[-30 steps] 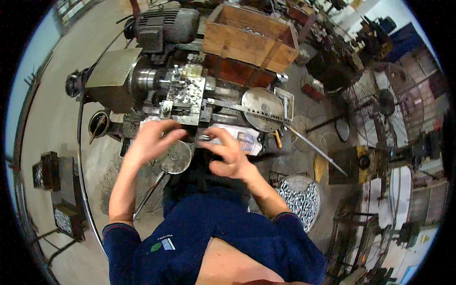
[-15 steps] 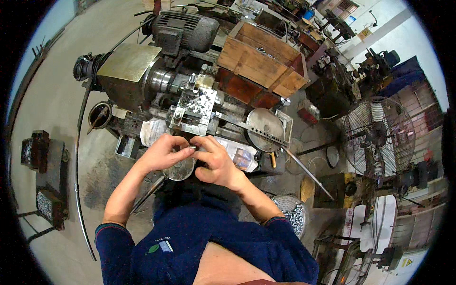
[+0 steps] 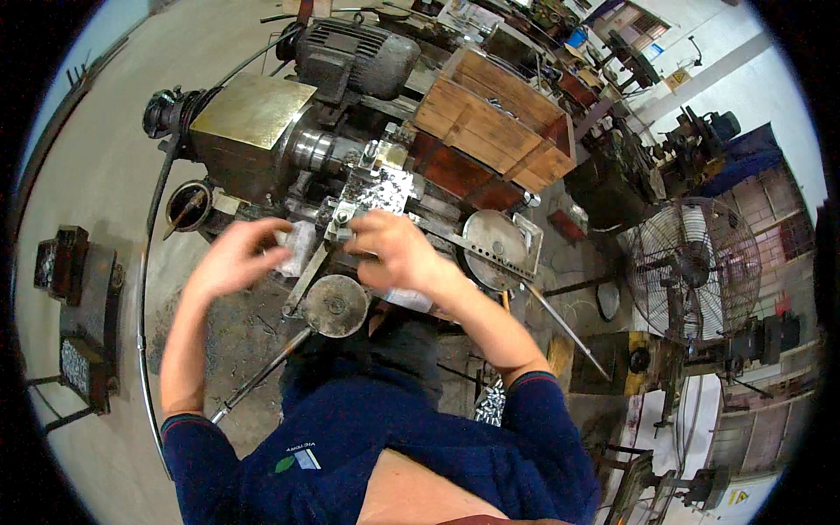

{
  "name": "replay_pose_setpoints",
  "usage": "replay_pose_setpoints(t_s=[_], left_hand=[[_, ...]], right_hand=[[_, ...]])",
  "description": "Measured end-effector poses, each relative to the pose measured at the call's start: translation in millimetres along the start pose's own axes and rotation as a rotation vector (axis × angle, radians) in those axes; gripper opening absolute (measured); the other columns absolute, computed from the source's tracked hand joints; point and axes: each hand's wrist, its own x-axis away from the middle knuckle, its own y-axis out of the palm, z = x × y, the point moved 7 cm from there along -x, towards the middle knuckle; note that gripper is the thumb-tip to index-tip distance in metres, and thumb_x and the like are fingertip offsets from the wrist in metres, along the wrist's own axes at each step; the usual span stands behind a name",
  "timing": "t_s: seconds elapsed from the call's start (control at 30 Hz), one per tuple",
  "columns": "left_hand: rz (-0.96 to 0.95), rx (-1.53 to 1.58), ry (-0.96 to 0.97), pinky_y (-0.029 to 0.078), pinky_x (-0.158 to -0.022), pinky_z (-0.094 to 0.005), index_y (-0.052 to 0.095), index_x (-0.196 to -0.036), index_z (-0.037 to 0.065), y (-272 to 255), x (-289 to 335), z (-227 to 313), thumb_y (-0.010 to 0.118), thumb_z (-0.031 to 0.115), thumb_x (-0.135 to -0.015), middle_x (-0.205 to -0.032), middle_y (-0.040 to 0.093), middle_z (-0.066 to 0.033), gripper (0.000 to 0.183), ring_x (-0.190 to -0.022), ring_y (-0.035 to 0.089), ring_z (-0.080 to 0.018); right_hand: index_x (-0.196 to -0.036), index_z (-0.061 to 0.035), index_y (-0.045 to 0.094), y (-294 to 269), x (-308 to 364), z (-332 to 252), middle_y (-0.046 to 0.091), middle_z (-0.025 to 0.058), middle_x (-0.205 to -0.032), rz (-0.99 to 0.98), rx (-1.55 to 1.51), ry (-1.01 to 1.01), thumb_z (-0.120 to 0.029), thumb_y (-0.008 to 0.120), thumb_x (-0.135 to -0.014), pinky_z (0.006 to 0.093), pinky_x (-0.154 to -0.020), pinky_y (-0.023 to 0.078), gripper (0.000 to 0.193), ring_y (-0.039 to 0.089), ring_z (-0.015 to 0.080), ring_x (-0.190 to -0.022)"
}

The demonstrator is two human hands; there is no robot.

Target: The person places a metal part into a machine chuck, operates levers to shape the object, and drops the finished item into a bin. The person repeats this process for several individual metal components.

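Note:
My left hand (image 3: 238, 260) hangs left of the lathe-like machine's slide, blurred, its thumb and fingers apart with nothing seen between them. My right hand (image 3: 394, 252) is at the near end of the metal slide block (image 3: 378, 190), its fingers curled in and partly blurred. A small bright metal bit shows by its fingertips; whether it is a loose piece or part of the machine I cannot make out. Metal chips lie over the block. Left of the block sits the steel spindle (image 3: 317, 150). Below my hands is a round metal disc (image 3: 332, 305) beside a flat bar.
A wooden crate (image 3: 468, 127) stands behind the slide, beside a large motor (image 3: 354, 57). A second round plate (image 3: 492, 248) and a perforated bar lie right. A floor fan (image 3: 696, 262) stands farther right; a bin of small metal parts (image 3: 72, 366) is far left.
My hands, together over the round disc before, have parted. The left moved left and opened; the right moved up to the slide block. The disc is now uncovered.

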Motion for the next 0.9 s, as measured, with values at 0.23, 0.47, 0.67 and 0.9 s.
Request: replay_pose_setpoints(t_s=[0.23,0.47,0.67,0.9], left_hand=[[0.317,-0.91,-0.422,0.045,-0.066,-0.046,0.054,-0.107,0.004,-127.5,126.3,-101.3,0.06,0.019,-0.077,-0.079,0.06,-0.02,0.034,-0.077,0.057,-0.037],[0.489,-0.764,-0.412,0.045,-0.055,-0.036,0.056,-0.102,-0.001,-105.6,232.6,-181.0,0.063,0.024,-0.077,-0.062,0.058,-0.0146,0.036,-0.057,0.059,-0.0259],[0.55,-0.285,-0.767,0.044,-0.049,-0.0344,0.052,-0.083,-0.002,-92.9,221.1,-204.0,0.064,0.02,-0.079,-0.058,0.055,-0.0136,0.025,-0.052,0.06,-0.0213],[0.517,-0.545,-0.782,0.046,-0.057,-0.039,0.054,-0.081,-0.002,-96.0,217.9,-208.0,0.064,0.021,-0.076,-0.067,0.059,-0.0192,0.025,-0.065,0.062,-0.0302]], right_hand=[[-0.061,-0.0012,0.062,27.9,-94.4,102.5,0.062,0.0146,-0.07,-0.076,0.52,0.17,-0.019,0.062,-0.05,0.0368,-0.07,0.047,0.021,0.056,0.0312,-0.077],[-0.064,0.0009,0.063,43.4,-104.9,120.0,0.062,0.0164,-0.076,-0.085,0.424,0.33,-0.02,0.062,-0.053,0.038,-0.076,0.048,0.024,0.057,0.0319,-0.085],[-0.063,0.0,0.063,50.1,-103.0,122.5,0.062,0.0183,-0.075,-0.089,0.403,0.341,-0.019,0.061,-0.053,0.0396,-0.072,0.049,0.022,0.059,0.0336,-0.082],[-0.061,-0.0013,0.064,54.5,-108.0,136.6,0.06,0.0204,-0.066,-0.056,0.339,0.379,-0.019,0.06,-0.05,0.0408,-0.065,0.05,0.02,0.061,0.0361,-0.069]])
